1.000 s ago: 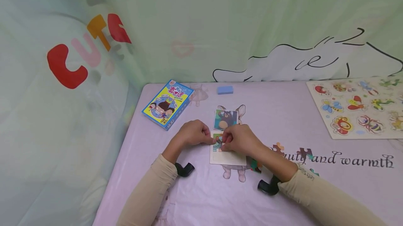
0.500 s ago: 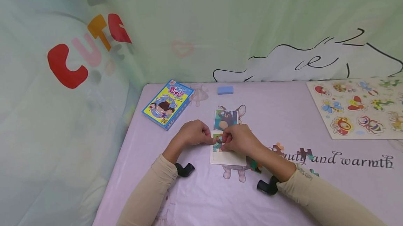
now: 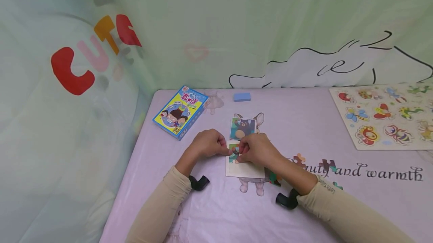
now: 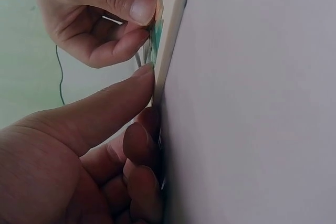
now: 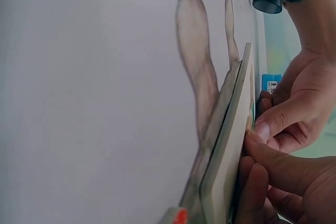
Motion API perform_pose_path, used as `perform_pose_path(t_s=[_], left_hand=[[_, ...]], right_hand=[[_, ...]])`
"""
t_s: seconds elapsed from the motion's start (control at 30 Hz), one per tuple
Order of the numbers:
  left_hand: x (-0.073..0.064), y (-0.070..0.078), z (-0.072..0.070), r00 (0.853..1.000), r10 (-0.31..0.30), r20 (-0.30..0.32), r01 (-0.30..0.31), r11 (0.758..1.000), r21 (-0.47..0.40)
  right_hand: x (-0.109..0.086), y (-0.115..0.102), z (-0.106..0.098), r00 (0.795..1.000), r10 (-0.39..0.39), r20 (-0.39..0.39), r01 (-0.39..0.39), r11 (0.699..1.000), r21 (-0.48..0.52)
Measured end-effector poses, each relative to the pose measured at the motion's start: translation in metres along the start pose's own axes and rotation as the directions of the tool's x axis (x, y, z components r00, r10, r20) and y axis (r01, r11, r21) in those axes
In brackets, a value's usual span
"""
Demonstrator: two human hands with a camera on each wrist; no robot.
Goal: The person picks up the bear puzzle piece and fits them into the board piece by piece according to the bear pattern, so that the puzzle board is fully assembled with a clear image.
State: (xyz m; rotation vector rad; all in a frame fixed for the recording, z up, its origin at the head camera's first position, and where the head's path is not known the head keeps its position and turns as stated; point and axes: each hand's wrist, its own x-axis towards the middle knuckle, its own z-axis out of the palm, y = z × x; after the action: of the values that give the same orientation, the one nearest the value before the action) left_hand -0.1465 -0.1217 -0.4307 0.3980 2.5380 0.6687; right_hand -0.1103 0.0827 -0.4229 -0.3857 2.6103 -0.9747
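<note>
Here, left fingers (image 4: 140, 144) grip board (image 3: 249, 170), right fingers (image 4: 118, 50) pinch puzzle piece (image 4: 159, 11); tablecloth (image 3: 304, 122) reads "and warmth".

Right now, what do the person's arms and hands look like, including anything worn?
The left sleeve and right sleeve are long and beige; the right has dark lettering near its end. Black, tube-like left fitting and right fitting show at the wrists. The left hand and right hand wear no gloves.
</note>
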Motion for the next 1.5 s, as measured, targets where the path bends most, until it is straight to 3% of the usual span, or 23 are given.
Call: perform_pose_path(t_s=[0.67,1.03,1.5], left_hand=[[-0.001,0.004,0.001,1.000,-0.022,-0.018,0.022,1.000,0.009],[-0.005,0.013,0.002,0.996,-0.080,-0.043,0.080,0.997,0.011],[-0.005,0.015,0.004,0.993,-0.107,-0.041,0.107,0.994,0.000]], right_hand=[[0.002,-0.002,0.001,1.000,-0.006,-0.021,0.005,1.000,-0.010],[-0.002,-0.001,-0.001,1.000,0.000,0.004,0.000,1.000,-0.002],[-0.026,0.021,-0.039,0.997,-0.073,-0.035,0.070,0.995,-0.069]])
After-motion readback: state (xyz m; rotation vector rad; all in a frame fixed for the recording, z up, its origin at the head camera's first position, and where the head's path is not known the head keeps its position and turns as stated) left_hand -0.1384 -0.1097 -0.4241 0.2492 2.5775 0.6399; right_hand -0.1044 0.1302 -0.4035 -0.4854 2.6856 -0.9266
